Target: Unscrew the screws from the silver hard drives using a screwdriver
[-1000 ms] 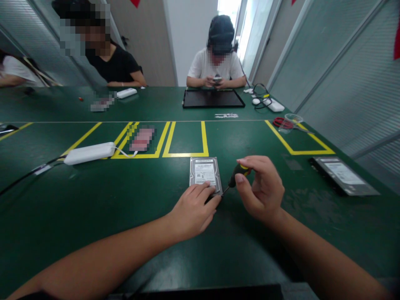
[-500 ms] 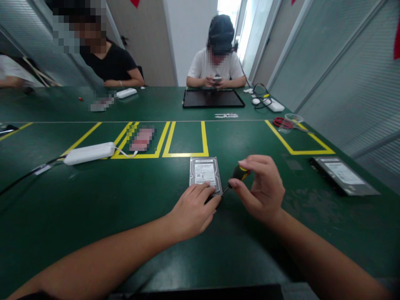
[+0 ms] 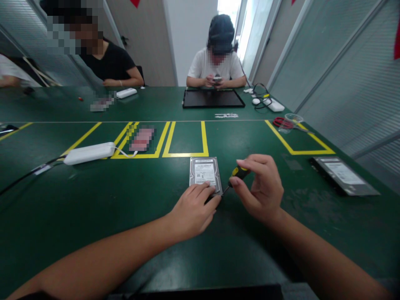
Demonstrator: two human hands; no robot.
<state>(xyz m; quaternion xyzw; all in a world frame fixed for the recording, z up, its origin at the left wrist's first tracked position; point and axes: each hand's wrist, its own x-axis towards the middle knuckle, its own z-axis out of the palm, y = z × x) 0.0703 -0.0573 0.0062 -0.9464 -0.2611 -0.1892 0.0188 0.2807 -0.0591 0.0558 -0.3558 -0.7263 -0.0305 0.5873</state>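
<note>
At the near side, both our forearms are cut off by the lower edge. Our left hand (image 3: pixel 195 210), fingers a little spread, lies over the near end of the hard drive (image 3: pixel 201 168) and hides it. Our right hand (image 3: pixel 262 187) pinches the screwdriver (image 3: pixel 240 171) between thumb and fingers; its tip is at the near right corner, but we cannot tell if it sits in a screw. The drive is silver with a white label, too small for us to read, and lies flat on the green table (image 3: pixel 125 200), just before the yellow tape (image 3: pixel 186 155). Compared with the earlier frame, the yellow part of the handle has turned, while the drive stays in place. Farther, the person in black (image 3: pixel 109 62) has moved slightly left.
</note>
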